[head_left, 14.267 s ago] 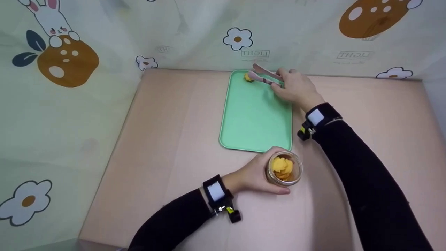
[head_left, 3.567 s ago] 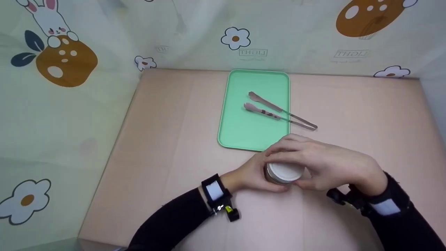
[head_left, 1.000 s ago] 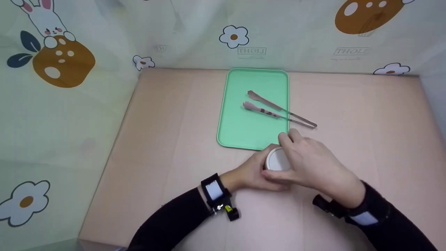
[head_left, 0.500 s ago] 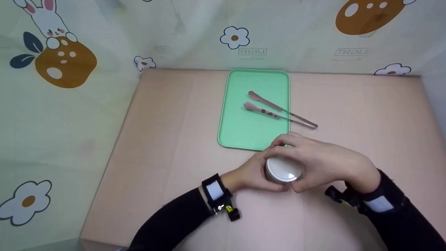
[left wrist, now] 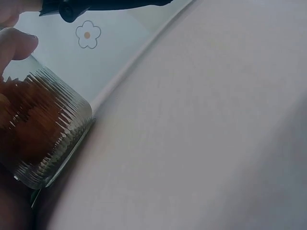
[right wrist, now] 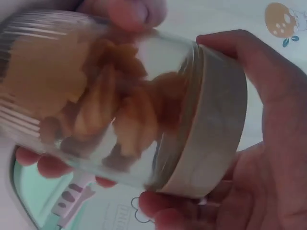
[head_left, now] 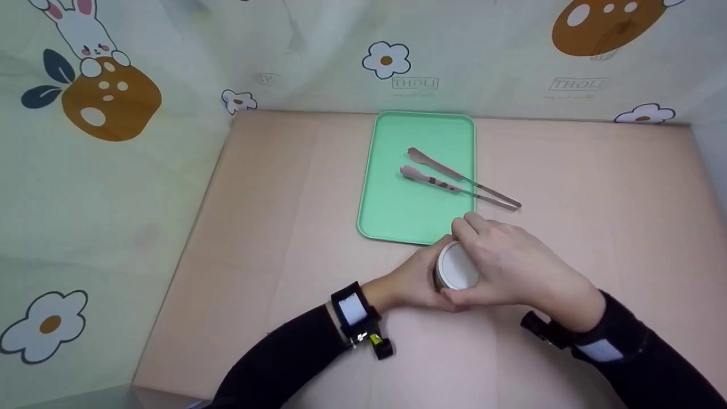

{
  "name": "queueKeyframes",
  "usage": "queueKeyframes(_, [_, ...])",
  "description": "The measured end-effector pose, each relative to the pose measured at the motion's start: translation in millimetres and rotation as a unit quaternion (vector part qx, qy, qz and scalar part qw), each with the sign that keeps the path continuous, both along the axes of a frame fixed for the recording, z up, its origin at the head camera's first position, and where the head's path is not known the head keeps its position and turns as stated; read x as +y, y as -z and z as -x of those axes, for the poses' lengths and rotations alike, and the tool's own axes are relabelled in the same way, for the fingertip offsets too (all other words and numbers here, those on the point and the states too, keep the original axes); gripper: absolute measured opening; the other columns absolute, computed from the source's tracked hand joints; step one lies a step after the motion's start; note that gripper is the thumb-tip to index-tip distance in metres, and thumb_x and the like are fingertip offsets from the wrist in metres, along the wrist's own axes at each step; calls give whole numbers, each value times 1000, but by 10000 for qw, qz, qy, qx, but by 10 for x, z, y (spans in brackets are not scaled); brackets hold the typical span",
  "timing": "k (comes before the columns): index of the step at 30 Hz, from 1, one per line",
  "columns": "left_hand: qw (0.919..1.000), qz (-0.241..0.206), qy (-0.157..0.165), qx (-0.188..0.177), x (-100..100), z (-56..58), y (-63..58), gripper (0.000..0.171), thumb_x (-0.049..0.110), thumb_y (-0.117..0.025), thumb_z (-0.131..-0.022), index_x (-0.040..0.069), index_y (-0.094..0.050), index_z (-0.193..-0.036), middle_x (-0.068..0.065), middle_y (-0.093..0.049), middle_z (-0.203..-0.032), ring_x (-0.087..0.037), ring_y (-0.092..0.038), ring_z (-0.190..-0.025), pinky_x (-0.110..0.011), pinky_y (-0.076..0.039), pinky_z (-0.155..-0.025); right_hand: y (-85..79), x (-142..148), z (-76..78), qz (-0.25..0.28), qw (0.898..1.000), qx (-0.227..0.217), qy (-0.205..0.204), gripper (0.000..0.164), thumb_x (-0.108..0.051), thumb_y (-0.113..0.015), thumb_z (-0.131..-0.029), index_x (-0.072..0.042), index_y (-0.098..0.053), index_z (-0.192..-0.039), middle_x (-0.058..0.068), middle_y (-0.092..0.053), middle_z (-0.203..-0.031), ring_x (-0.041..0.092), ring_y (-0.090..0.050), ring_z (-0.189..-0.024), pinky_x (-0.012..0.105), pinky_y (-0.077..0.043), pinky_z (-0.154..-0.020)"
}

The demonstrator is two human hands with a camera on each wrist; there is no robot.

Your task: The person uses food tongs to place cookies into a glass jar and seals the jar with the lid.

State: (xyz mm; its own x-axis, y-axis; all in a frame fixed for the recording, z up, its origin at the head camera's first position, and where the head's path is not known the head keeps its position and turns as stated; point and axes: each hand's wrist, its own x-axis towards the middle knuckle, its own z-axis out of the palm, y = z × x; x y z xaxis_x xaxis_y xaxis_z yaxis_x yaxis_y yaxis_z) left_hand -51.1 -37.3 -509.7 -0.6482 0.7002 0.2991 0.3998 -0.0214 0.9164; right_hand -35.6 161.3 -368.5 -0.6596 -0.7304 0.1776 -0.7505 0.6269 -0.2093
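My left hand [head_left: 414, 281] grips the body of a clear ribbed glass jar [right wrist: 103, 105], which stands on the table near the tray's front right corner. Orange-brown ridged snack pieces [right wrist: 139, 122] fill part of the jar. A white lid [head_left: 456, 266] covers its mouth. My right hand [head_left: 508, 264] holds the lid by its edge, with thumb and fingers on opposite sides, as the right wrist view shows. In the left wrist view, the lower ribbed part of the jar touches the table.
Behind the jar lies a green tray [head_left: 397, 218]. Pink-tipped tongs [head_left: 431, 181] rest spread on it, their metal end reaching past its right edge. A patterned curtain [head_left: 318, 57] borders the back and left of the table [head_left: 272, 227].
Earlier my right hand held the tongs at a yellow piece on the tray, and the jar was uncovered. Now the tongs lie down, the lid is on, and my right hand has turned upon it.
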Motion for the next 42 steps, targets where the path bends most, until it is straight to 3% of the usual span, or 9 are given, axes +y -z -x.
queueKeyframes(4, [9998, -27, 52, -196, -8, 1, 12, 95, 18, -96, -79, 12, -43, -157, -6, -62, -146, -11, -61, -132, -32, -51, -115, -41, 80, 68, 64, 9977, -464, -484, 74, -62, -93, -77, -9, -63, -119, 0, -60, -113, 18, -61, -99, 38, -60, -81])
queueKeyframes(7, [9990, -97, 141, -402, -10, -2, 20, 97, 18, -97, -79, 16, -42, -159, 1, -59, -150, -11, -58, -136, -33, -47, -120, -76, 150, 112, 286, 9909, -899, -963, 78, -54, -98, -77, -15, -66, -137, -2, -61, -129, 19, -58, -120, 42, -58, -98])
queueKeyframes(11, [9982, -217, 178, -538, 6, 0, 17, 96, 15, -97, -79, 19, -44, -158, 3, -57, -152, -12, -56, -139, -35, -45, -122, -68, 183, 146, 481, 9868, -949, -1219, 74, -45, -99, -79, -18, -69, -140, -3, -63, -130, 21, -57, -122, 42, -57, -97])
queueKeyframes(20, [9991, 197, -65, -374, -15, -5, -1, 97, 19, -97, -80, 13, -42, -160, -3, -62, -149, -9, -59, -135, -30, -47, -118, 31, 177, 166, 468, 9925, -528, -1003, 76, -47, -101, -69, -15, -69, -130, 0, -63, -122, 22, -58, -116, 39, -58, -93])
queueKeyframes(28, [9989, 165, -108, -427, -1, -31, 11, 101, 17, -97, -80, 12, -39, -162, -3, -62, -150, -9, -59, -135, -30, -47, -118, 12, 164, 191, 238, 9914, -757, -1040, 75, -47, -99, -70, -14, -65, -127, -2, -60, -121, 19, -56, -116, 37, -56, -94])
queueKeyframes(35, [9989, 183, -100, -415, 18, -26, -65, 100, 20, -98, -79, 16, -40, -160, 0, -62, -147, -9, -60, -133, -30, -48, -117, -6, 207, 198, 327, 9889, -1028, -1021, 75, -46, -100, -72, -16, -63, -130, -6, -58, -126, 16, -54, -121, 35, -56, -97])
queueKeyframes(38, [9987, 276, -50, -432, -20, -16, -112, 107, 19, -101, -76, 17, -37, -163, 1, -59, -151, -9, -57, -137, -30, -46, -119, 3, 239, 209, 377, 9872, -1162, -1029, 85, -56, -100, -72, -18, -62, -137, -7, -57, -130, 14, -54, -124, 36, -56, -101])
queueKeyframes(42, [9990, 429, 88, -103, -158, 36, -231, 114, 25, -102, -76, 15, -31, -164, -5, -51, -161, -13, -49, -148, -34, -39, -126, 19, 410, 210, 374, 9881, -1187, -910, 109, -77, -93, -67, -20, -56, -153, -4, -53, -145, 18, -51, -137, 44, -55, -108])
